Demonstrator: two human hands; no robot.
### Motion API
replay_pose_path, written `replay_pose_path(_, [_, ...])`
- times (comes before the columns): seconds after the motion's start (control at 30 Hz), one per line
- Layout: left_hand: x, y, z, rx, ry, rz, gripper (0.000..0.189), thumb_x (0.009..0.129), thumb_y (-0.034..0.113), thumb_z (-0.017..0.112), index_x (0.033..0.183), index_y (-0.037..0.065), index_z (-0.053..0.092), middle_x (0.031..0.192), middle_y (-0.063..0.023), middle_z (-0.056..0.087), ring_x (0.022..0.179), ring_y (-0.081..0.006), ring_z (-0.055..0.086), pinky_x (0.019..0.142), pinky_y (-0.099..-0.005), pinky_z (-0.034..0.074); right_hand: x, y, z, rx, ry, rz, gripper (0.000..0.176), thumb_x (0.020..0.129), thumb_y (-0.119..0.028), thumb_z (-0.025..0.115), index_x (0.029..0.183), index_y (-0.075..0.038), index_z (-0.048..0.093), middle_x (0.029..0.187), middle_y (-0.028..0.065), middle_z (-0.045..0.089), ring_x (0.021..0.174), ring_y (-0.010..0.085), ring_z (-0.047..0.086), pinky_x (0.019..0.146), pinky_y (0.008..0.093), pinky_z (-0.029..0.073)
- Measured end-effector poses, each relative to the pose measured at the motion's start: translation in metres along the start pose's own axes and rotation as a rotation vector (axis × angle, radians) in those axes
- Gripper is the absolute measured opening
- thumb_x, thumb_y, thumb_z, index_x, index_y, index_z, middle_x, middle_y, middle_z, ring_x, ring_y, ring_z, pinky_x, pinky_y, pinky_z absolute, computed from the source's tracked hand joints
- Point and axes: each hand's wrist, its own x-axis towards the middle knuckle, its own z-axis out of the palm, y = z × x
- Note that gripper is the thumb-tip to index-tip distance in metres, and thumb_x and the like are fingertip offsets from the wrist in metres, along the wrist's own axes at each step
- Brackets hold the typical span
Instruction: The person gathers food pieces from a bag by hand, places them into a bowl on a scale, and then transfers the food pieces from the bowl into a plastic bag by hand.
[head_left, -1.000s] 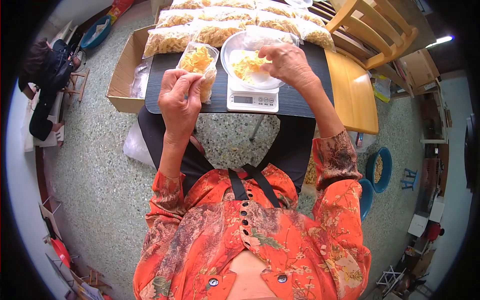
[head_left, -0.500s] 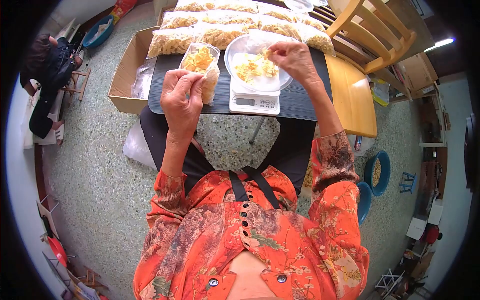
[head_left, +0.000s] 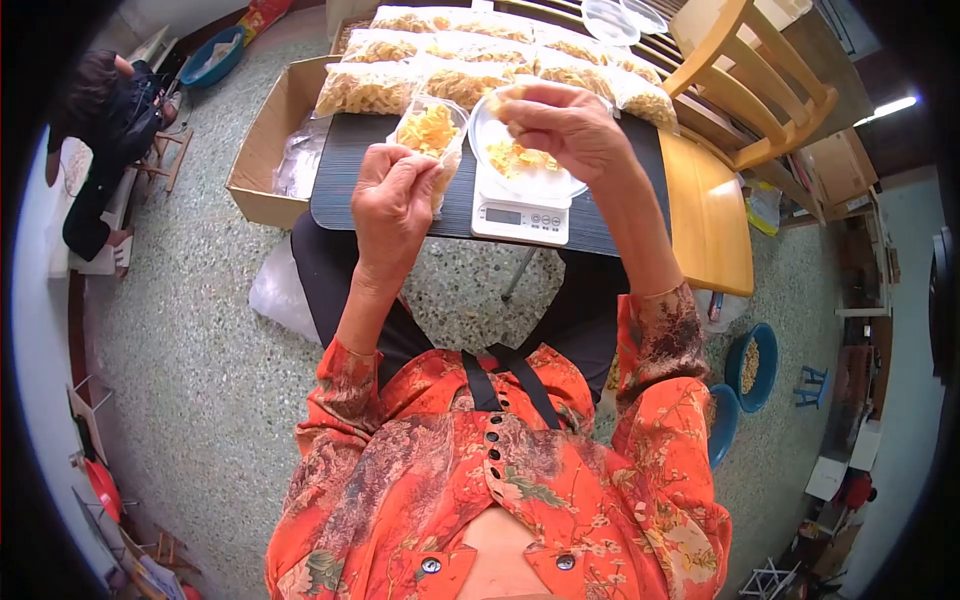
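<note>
My left hand (head_left: 392, 210) grips the edge of a clear plastic bag (head_left: 449, 165), holding it upright on the dark table. Yellow dried flakes (head_left: 428, 128) show in its open mouth. My right hand (head_left: 577, 132) is raised over the bowl, thumb and fingers pinched on a pale yellow dried flake (head_left: 503, 100). Below it, the clear bowl (head_left: 482, 122) contains more flakes (head_left: 518, 158) and rests on a white kitchen scale (head_left: 520, 222). Part of the bowl is hidden behind my right hand.
Filled bags (head_left: 370, 90) lie in rows along the far side of the table (head_left: 350, 170). A cardboard box (head_left: 262, 150) stands left, a wooden chair (head_left: 712, 215) right. Blue basins (head_left: 762, 375) sit on the floor. Another person (head_left: 110, 130) sits far left.
My right hand has lifted from the flakes in the bowl and moved toward the bag, fingers still pinched. The left hand still holds the bag. The whole view has shifted slightly.
</note>
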Motion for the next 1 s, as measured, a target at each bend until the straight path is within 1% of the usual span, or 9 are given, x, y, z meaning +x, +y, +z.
replay_pose_path(0.07, [-0.003,0.000,-0.001,-0.005,-0.012,-0.033,0.014,0.081,-0.003,0.077,0.094,0.001,0.074,0.091,-0.0089,0.064,0.084,-0.0209,0.065,0.075,-0.0315,0.052,0.012,0.007,0.024,-0.158,-0.039,-0.051,0.030,0.085,-0.015,0.081,0.107,0.003,0.073,0.088,0.0064,0.073,0.074,0.0089,0.068,0.068,0.0223,0.058])
replay_pose_path(0.17, [-0.002,0.002,-0.002,-0.008,-0.004,-0.035,0.014,0.081,-0.002,0.077,0.094,0.001,0.074,0.091,-0.0088,0.064,0.083,-0.0209,0.065,0.074,-0.0315,0.052,0.026,0.021,0.051,-0.480,-0.013,-0.189,0.027,0.087,-0.019,0.080,0.103,0.002,0.074,0.081,0.0043,0.071,0.072,0.0075,0.067,0.066,0.0214,0.057])
replay_pose_path(0.27, [-0.001,0.003,-0.003,0.008,0.022,-0.002,0.013,0.080,-0.002,0.076,0.093,0.001,0.073,0.088,-0.0097,0.061,0.079,-0.0229,0.063,0.071,-0.0336,0.053,0.027,0.028,0.068,-1.040,0.137,-0.466,0.027,0.085,-0.013,0.077,0.107,0.001,0.073,0.080,0.0100,0.073,0.071,0.0142,0.069,0.069,0.0278,0.058])
replay_pose_path(0.53, [-0.001,-0.001,-0.009,-0.024,0.023,-0.059,0.013,0.081,-0.001,0.078,0.094,0.002,0.074,0.090,-0.0084,0.064,0.083,-0.0205,0.065,0.074,-0.0315,0.052,0.015,0.032,0.066,-0.938,0.114,-0.565,0.024,0.083,-0.005,0.074,0.106,-0.003,0.074,0.092,0.0164,0.075,0.078,0.0217,0.074,0.073,0.0319,0.058])
replay_pose_path(0.6, [-0.002,-0.001,-0.007,-0.019,0.021,-0.049,0.013,0.081,-0.001,0.078,0.094,0.002,0.074,0.090,-0.0086,0.064,0.083,-0.0206,0.065,0.074,-0.0314,0.052,0.021,0.038,0.066,-1.071,0.125,-0.730,0.016,0.084,-0.007,0.073,0.100,-0.005,0.075,0.088,0.0116,0.074,0.074,0.0253,0.073,0.070,0.0341,0.058])
replay_pose_path(0.7, [-0.002,-0.001,-0.006,-0.007,0.027,-0.006,0.012,0.081,-0.002,0.077,0.093,0.001,0.074,0.089,-0.0095,0.064,0.081,-0.0221,0.064,0.072,-0.0325,0.053,0.026,0.042,0.071,-1.259,0.124,-0.782,0.009,0.081,-0.012,0.073,0.089,-0.009,0.075,0.085,0.0077,0.071,0.077,0.0286,0.070,0.071,0.0378,0.056])
replay_pose_path(0.8, [-0.003,-0.003,-0.003,-0.013,0.025,0.023,0.012,0.081,-0.003,0.076,0.092,0.000,0.073,0.088,-0.0103,0.063,0.079,-0.0233,0.064,0.070,-0.0335,0.053,0.038,0.053,0.071,-1.463,0.039,-0.774,0.007,0.077,-0.015,0.073,0.084,-0.012,0.074,0.085,0.0065,0.068,0.084,0.0298,0.067,0.074,0.0403,0.055])
replay_pose_path(0.83, [-0.004,-0.003,-0.003,-0.010,0.028,0.015,0.012,0.081,-0.003,0.076,0.092,0.000,0.073,0.088,-0.0103,0.063,0.079,-0.0230,0.064,0.070,-0.0332,0.053,0.038,0.055,0.073,-1.478,0.056,-0.707,0.007,0.074,-0.013,0.072,0.081,-0.013,0.073,0.088,0.0057,0.067,0.092,0.0279,0.066,0.076,0.0400,0.055])
replay_pose_path(1.0, [-0.002,0.002,-0.004,-0.031,-0.037,-0.064,0.015,0.080,-0.003,0.078,0.094,0.000,0.076,0.092,-0.0088,0.065,0.084,-0.0188,0.065,0.074,-0.0297,0.052,0.030,0.050,0.072,-1.594,0.128,-0.741,0.007,0.075,-0.013,0.072,0.082,-0.014,0.074,0.088,0.0042,0.067,0.093,0.0266,0.066,0.076,0.0405,0.056])
